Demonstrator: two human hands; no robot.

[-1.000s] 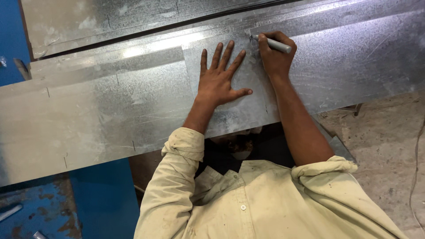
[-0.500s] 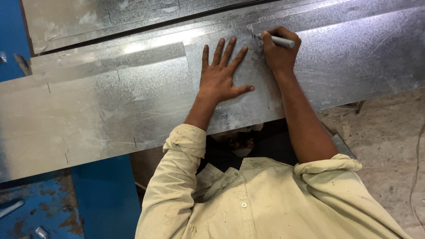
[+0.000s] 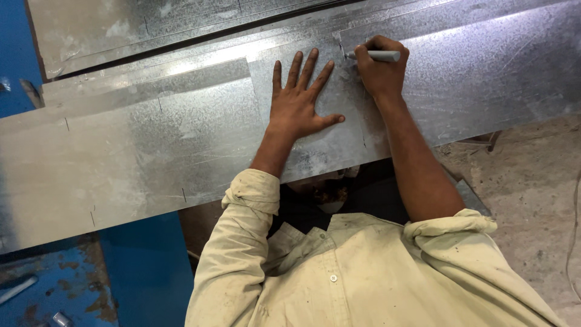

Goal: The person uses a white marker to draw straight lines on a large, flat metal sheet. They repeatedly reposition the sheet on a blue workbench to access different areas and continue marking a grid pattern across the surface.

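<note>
Head view, looking down: left hand (image 3: 298, 103) lies flat on a galvanized sheet (image 3: 181, 139), palm down, fingers spread wide and holding nothing. Just beside it, right hand (image 3: 380, 66) is closed around a grey marker (image 3: 375, 56), its tip seemingly touching the sheet near a dark line, though the contact is hard to confirm. Both cream sleeves (image 3: 242, 242) are rolled up. More sheet metal (image 3: 151, 24) lies beyond. A blue machine frame (image 3: 139, 266) stands below left, concrete floor (image 3: 532, 200) at right.
</note>
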